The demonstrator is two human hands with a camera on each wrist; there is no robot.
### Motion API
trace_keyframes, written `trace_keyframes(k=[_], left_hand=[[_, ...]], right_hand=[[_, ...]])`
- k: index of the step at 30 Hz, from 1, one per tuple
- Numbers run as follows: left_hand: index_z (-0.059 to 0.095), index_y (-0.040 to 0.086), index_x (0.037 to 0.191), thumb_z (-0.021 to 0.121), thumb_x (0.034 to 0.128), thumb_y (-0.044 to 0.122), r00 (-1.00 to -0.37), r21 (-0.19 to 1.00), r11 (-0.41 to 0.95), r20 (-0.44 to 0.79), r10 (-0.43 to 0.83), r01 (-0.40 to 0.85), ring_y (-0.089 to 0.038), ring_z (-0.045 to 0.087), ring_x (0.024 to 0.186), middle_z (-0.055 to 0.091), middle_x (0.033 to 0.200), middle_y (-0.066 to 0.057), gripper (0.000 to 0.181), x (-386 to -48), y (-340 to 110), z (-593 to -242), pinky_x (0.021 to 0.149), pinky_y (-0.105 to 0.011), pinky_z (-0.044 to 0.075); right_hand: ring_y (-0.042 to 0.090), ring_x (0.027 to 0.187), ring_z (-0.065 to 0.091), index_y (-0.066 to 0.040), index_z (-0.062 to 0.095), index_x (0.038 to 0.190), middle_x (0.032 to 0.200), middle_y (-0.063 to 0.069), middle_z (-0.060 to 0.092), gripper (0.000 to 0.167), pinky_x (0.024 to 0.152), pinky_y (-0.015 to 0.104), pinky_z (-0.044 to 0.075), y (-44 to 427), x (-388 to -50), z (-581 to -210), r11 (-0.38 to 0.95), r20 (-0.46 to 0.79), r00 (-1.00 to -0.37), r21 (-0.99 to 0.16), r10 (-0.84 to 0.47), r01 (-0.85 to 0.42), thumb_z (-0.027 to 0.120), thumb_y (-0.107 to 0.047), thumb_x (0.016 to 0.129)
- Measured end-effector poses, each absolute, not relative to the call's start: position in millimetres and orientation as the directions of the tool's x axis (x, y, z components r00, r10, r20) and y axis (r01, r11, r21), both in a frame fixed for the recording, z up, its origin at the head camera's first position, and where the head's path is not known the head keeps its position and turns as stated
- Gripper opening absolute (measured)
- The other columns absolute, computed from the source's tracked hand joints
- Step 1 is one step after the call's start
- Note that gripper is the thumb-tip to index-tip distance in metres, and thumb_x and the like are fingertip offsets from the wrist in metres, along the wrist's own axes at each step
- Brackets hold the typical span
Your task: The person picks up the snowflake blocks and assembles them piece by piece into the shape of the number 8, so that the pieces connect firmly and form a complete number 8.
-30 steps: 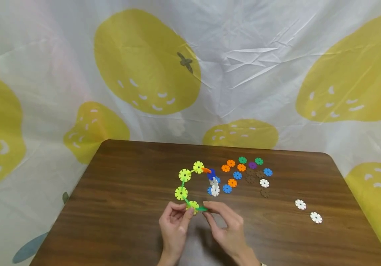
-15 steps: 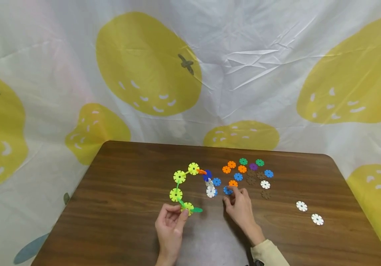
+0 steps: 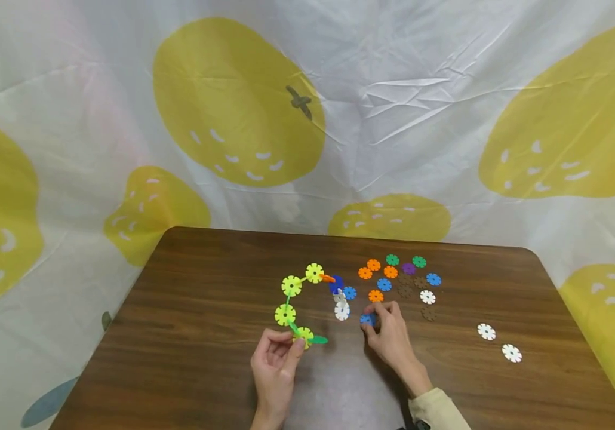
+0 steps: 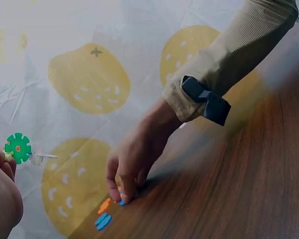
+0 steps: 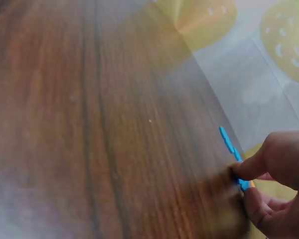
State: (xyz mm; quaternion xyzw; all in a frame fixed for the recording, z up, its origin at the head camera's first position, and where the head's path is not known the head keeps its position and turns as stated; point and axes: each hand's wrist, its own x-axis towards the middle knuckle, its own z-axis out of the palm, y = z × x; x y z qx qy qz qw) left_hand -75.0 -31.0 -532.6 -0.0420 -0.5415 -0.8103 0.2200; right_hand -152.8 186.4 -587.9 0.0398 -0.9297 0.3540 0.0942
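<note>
In the head view my left hand [image 3: 275, 364] pinches the lower end of a curved chain of interlocking notched discs. Yellow-green discs [image 3: 285, 315] alternate with edge-on green ones, and a green disc [image 3: 317, 340] sticks out to the right of my thumb. Beyond them the chain runs through an orange disc [image 3: 327, 278] and a dark blue disc [image 3: 336, 285] to white discs [image 3: 342, 311]. My right hand [image 3: 390, 337] holds a blue disc [image 3: 368, 320] between thumb and forefinger, low over the table. The right wrist view shows this blue disc [image 5: 242, 184] partly hidden by fingertips.
Loose orange [image 3: 375, 296], blue, green, brown and purple discs lie on the brown wooden table [image 3: 205, 334] beyond my right hand. Two white discs [image 3: 486, 332] lie farther right. Behind the table hangs a fruit-patterned cloth [image 3: 393, 149].
My right hand has let go of the chain's green disc, gone right to the loose blue disc and drawn it slightly toward me. My left hand still holds the chain, shifted slightly left.
</note>
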Motion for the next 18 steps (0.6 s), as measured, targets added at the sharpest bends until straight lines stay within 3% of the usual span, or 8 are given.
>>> trace_keyframes(k=[6,9,14,18], left_hand=[[0.048,-0.025,0.094,0.065,0.0848,-0.019,-0.897,0.855,-0.316,0.320,-0.305,0.412,-0.006,0.066,0.079,0.066,0.090,0.002,0.020,-76,-31,-533,0.072,-0.019,0.060],[0.048,-0.025,0.094,0.066,0.0847,-0.018,-0.900,0.862,-0.310,0.309,-0.306,0.401,-0.006,0.066,0.079,0.066,0.089,0.000,0.021,-76,-31,-534,0.071,-0.019,0.060],[0.049,-0.023,0.092,0.067,0.0832,-0.018,-0.901,0.877,-0.289,0.289,-0.324,0.385,-0.006,0.066,0.078,0.066,0.087,0.001,0.021,-76,-32,-536,0.070,-0.019,0.060],[0.048,-0.024,0.092,0.067,0.0812,-0.021,-0.895,0.879,-0.271,0.297,-0.332,0.392,-0.005,0.066,0.080,0.067,0.089,0.005,0.022,-77,-32,-536,0.072,-0.017,0.059]], right_hand=[[0.012,0.070,0.056,-0.012,0.066,0.096,0.083,0.004,0.066,0.027,0.064,0.024,0.050,185,-141,-585,0.710,0.196,-0.979,-0.682,-0.054,-0.176,0.079,0.005,0.079],[0.007,0.066,0.058,-0.010,0.066,0.097,0.078,0.003,0.070,0.029,0.060,0.021,0.052,180,-129,-579,0.645,0.211,-0.975,-0.736,-0.069,-0.205,0.078,0.009,0.079],[0.007,0.070,0.067,-0.005,0.068,0.099,0.082,0.007,0.074,0.025,0.065,0.023,0.060,166,-105,-553,0.378,0.294,-0.952,-0.875,-0.081,-0.302,0.078,0.007,0.081],[0.012,0.073,0.070,-0.004,0.070,0.101,0.086,0.011,0.074,0.021,0.067,0.024,0.061,155,-91,-530,0.192,0.415,-0.905,-0.885,-0.087,-0.424,0.077,0.007,0.083]])
